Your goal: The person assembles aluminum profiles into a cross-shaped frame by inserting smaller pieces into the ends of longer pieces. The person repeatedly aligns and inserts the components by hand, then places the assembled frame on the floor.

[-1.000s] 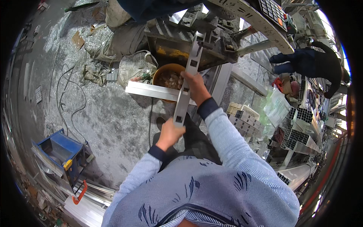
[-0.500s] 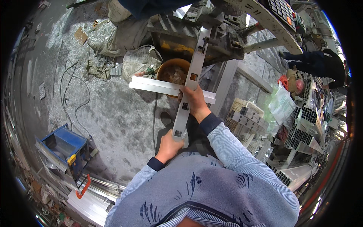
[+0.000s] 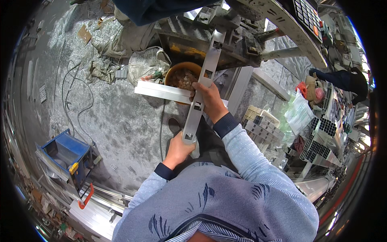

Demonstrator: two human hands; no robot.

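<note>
We held a long metal profile [image 3: 200,86] with both hands. It ran away from us, from near our chest up to the machine [image 3: 209,44] ahead. The profile had square cut-outs along its face. Our left hand [image 3: 177,149] was closed around its near end, fingers wrapped under it. Our right hand [image 3: 207,99] was clamped on the profile near the middle, with the fingers over its right edge.

A second profile [image 3: 163,91], white and shorter, lay across under the long one, almost at a right angle, and it touched our right hand at the fingertips. Just behind this crossing stood an orange bucket [image 3: 171,74] with scraps inside; the long profile passed over its right rim. Left of the bucket a white sack [image 3: 143,62] and some grey rags [image 3: 100,70] lay on the concrete floor [image 3: 121,121]. A thin cable [image 3: 76,105] curled over the floor on the left.

At the lower left stood a blue box [image 3: 64,157], and beside it a pile of pale metal bars [image 3: 96,209]. On our right were stacks of hollow profiles [image 3: 320,139] and a clear plastic bag [image 3: 298,115]. Far to the right another person [image 3: 342,78] in dark clothes was bent over. A control panel with keys [image 3: 306,16] hung above the machine.
</note>
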